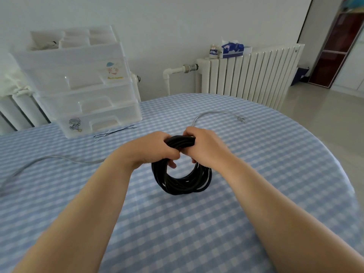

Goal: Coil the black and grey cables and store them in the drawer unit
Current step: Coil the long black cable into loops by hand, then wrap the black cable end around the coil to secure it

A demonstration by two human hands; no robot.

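A black cable (pixel 182 183) hangs as a thick round coil above the middle of the table. My left hand (pixel 151 149) and my right hand (pixel 202 147) both grip the coil's top, side by side. The grey cable (pixel 216 113) lies loose on the checked cloth; one end with its plug curves behind my hands, and another stretch (pixel 39 161) trails off to the left edge. The translucent white drawer unit (pixel 86 91) stands at the back left of the table with all drawers shut.
Two thin wire ties (pixel 114 132), one dark and one white, lie in front of the drawer unit. The table (pixel 256 174) has a rounded right edge under a blue-and-white checked cloth. A white radiator (pixel 246 75) with a tissue box stands behind.
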